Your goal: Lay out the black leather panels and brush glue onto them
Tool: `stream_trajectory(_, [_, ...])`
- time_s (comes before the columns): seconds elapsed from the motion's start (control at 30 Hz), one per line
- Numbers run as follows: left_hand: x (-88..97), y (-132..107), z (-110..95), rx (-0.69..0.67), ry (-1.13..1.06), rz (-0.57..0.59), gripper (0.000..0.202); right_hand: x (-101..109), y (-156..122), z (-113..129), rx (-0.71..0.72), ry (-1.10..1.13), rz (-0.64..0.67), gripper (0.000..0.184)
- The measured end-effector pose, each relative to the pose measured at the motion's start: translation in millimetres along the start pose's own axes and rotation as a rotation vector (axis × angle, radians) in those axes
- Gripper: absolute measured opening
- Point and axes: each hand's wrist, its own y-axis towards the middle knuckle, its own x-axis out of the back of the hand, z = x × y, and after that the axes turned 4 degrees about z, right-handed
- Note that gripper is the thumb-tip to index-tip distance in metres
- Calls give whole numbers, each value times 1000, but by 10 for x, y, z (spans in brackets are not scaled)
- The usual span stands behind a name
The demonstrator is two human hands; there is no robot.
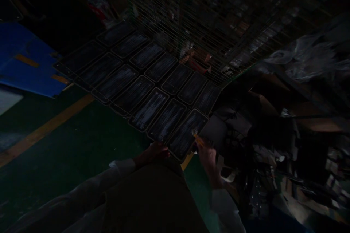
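My right hand [207,154] is closed around a small brush [199,140] with an orange handle. The brush's pale tip meets the right side of the nearest dark rectangular panel [186,136], which has rounded corners, a light rim and streaks across its face. Close to the panel's lower left corner is my left hand [157,150], its fingers by the edge; the darkness hides whether they grip anything. Beyond both hands, similar streaked panels [149,107] lie side by side in two rows, stretching to the upper left.
Behind the panels stands a wire mesh cage [218,18] with mixed items inside. Dark clutter and crumpled clear plastic [306,58] crowd the right. At left are a blue board [24,58] and a green floor [90,142] with a yellow line [51,125].
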Motion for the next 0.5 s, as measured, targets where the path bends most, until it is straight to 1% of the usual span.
stream_trajectory(0.1, [25, 2, 23, -37, 5, 19, 31, -111, -343, 145, -21, 49, 113, 31])
stream_trajectory(0.17, [28, -10, 26, -59, 20, 43, 28, -100, -486, 197, -84, 178, 183, 30])
stream_trajectory(0.2, [27, -19, 23, -71, 22, 45, 27, -73, -520, 206, -120, 260, 191, 31])
stream_trajectory(0.23, [25, -30, 19, -82, 21, 30, 26, -38, -530, 207, -152, 337, 169, 33])
stream_trajectory(0.27, [23, -43, 11, -88, 21, 3, 27, 0, -525, 199, -178, 401, 119, 35])
stream_trajectory(0.33, [23, -66, -16, -89, 24, -30, 31, 66, -495, 168, -209, 486, -25, 37])
stream_trajectory(0.4, [36, -83, -56, -74, 20, 6, 38, 100, -478, 123, -207, 496, -180, 35])
stream_trajectory(0.5, [79, -98, -137, -62, 12, 108, 50, 73, -506, 38, -139, 365, -364, 31])
